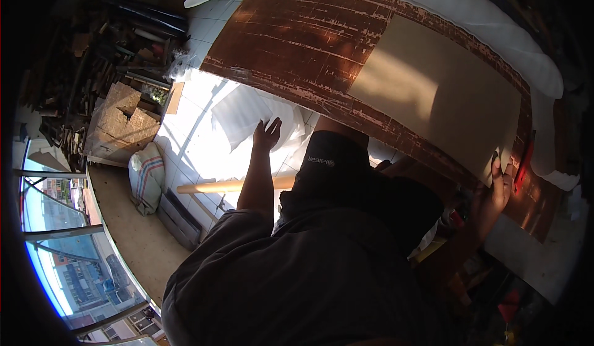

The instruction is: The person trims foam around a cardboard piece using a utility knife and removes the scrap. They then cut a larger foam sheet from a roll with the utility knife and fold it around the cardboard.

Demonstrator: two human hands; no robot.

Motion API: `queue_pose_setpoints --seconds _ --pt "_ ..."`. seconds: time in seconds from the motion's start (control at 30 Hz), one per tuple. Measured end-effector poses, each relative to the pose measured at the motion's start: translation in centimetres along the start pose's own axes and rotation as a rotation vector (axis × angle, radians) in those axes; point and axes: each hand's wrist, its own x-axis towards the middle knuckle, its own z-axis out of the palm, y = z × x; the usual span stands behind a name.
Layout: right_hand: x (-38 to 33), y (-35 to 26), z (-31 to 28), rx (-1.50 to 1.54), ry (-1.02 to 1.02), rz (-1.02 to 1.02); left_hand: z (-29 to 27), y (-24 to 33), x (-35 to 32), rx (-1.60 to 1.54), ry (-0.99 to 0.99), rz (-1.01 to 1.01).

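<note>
The tan sheet (436, 92), looks like cardboard or thin board, is laid flat on a big worn reddish-brown panel (297, 37), toward its right half. The near right corner of the sheet is gripped by the right hand (498, 188), with the fingers curled over the sheet's edge and the thumb tucked against it. Something red (525, 160) can be seen just beside that hand, but what it is can't be made out.

The left hand (266, 134) is held out well apart from the right one, fingers spread wide, nothing held in it. It's seen over crumpled white sheets (244, 114) lying on the sunlit white tile floor (198, 154); whether they're actually touched can't be told from up here.

A white foam-like wrap (495, 30) is draped along the far edge of the panel. Lower left, a light wooden pole (216, 187) is seen crossing behind the arm, with a striped sack (147, 176) and a stack of chipboard (120, 123) beyond it. A heap of scrap wood (93, 61) is piled in the shade.
</note>
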Motion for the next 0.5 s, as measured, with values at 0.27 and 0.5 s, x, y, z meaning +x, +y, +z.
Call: queue_pose_setpoints --seconds 0.27,0.5 --pt "-0.5 -0.7 1.6 0.021 -0.049 0.01 -2.2 -2.1 1.9 0.234 -0.053 -0.228" --pt "-0.3 -0.2 0.8 0.043 -0.013 0.026 -4.1 -4.5 0.6 0.198 0.136 -0.051"
